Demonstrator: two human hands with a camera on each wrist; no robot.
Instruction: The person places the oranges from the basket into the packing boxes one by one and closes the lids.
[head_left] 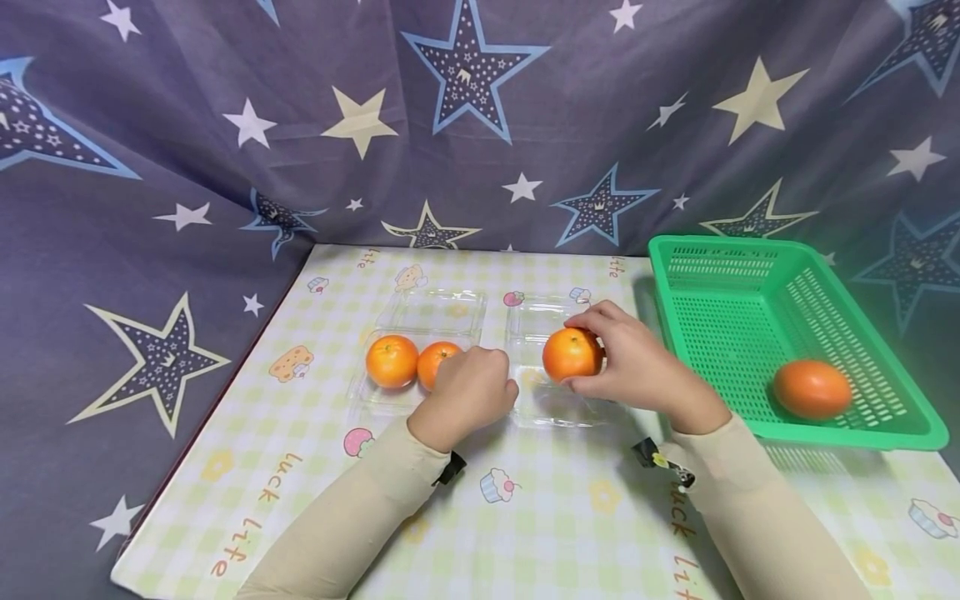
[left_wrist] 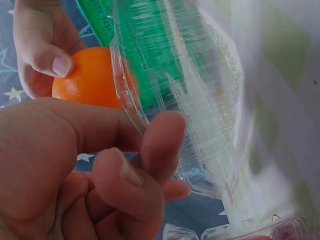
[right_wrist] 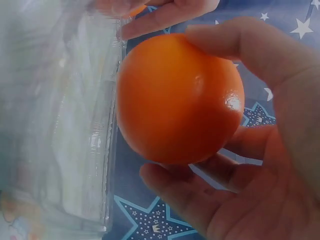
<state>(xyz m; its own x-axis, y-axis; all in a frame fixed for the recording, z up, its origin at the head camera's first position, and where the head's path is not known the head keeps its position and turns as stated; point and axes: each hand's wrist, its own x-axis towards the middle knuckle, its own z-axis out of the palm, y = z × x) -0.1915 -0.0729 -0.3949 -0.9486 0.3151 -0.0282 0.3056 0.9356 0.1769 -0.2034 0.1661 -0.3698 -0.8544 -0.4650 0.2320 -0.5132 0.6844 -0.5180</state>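
Note:
My right hand grips an orange over the open right-hand clear plastic container. In the right wrist view its thumb and fingers curl round the orange. My left hand is curled at that container's left edge. The left wrist view shows its index finger and thumb at the clear rim. The left-hand clear container holds two oranges side by side, just beyond my left knuckles.
A green plastic basket stands at the right of the table with one orange inside. A checked cloth covers the table, and a starred curtain hangs behind and to the left.

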